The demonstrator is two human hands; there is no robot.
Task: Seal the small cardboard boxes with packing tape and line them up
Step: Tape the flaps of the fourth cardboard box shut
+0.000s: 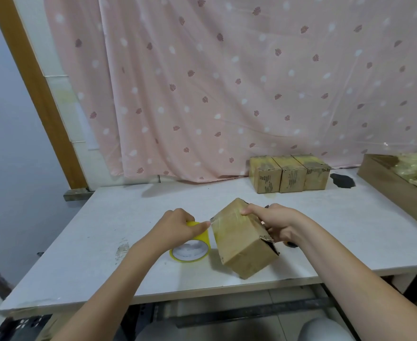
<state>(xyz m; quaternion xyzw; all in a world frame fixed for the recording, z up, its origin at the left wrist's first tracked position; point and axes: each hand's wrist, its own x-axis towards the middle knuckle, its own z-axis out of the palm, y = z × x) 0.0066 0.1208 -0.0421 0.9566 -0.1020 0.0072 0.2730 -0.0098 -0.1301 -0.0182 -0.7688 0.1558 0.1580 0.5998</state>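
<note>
My left hand (178,226) pinches the yellow tape roll (191,247), its strip stretched onto the tilted cardboard box (242,242) just beside it. My right hand (274,223) curls its grip over the box's far edge, above the worktop (104,230). Three sealed boxes (290,177) stand touching in a row at the back. A wooden crate (394,185) on the right holds pale straw-like filling (416,169).

Soft, even indoor light, fairly bright, no glare. Weak shadows on the table (99,232) beside the tape roll (190,252) & under the box (242,242). Wide-angle bend at edges: door frame (32,94) leans. Overall slightly soft; corners blurrier.
</note>
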